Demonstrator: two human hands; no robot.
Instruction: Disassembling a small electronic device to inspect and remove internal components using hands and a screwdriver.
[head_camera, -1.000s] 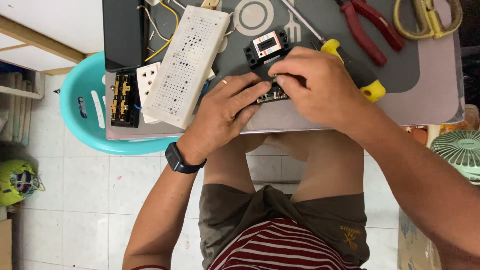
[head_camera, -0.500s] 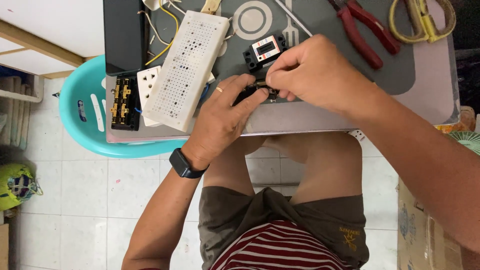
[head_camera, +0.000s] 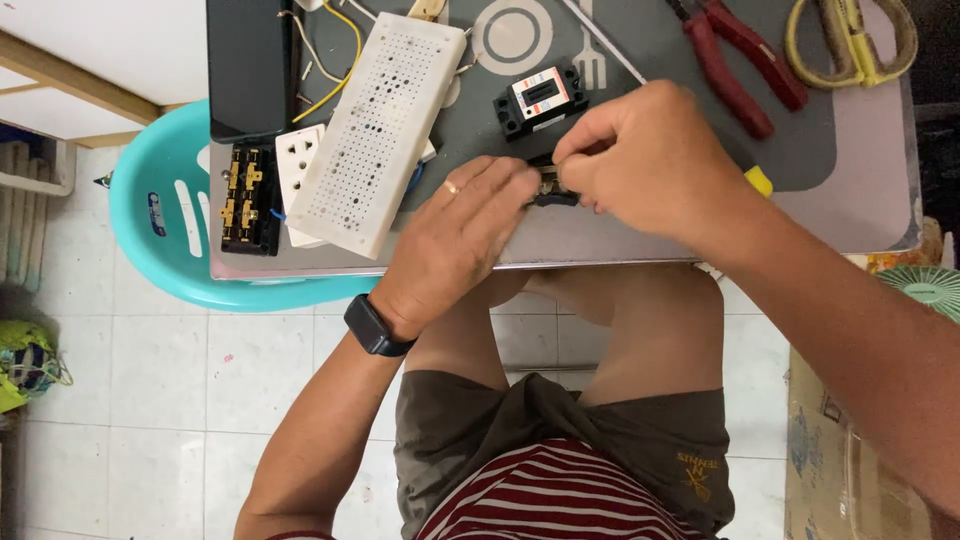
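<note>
L hand (head_camera: 455, 240) + R hand (head_camera: 640, 160): 1 blk part (head_camera: 548, 188) | 1 breaker (head_camera: 540, 98) | 1 pliers (head_camera: 730, 60)

Our left hand (head_camera: 455, 245) with a gold ring (head_camera: 452, 187), our black smartwatch (head_camera: 375, 327), our olive shorts (head_camera: 560, 440), our red-and-white striped shirt (head_camera: 560, 505)

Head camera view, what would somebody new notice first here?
Probably the two hands meeting at the near edge of the table: the left hand and right hand both pinch a small black part between their fingertips. Next, the long white perforated board lying slantwise at left, with yellow wires behind it. Red-handled pliers lie at the far right, and a turquoise plastic chair pokes out beside the table.
</note>
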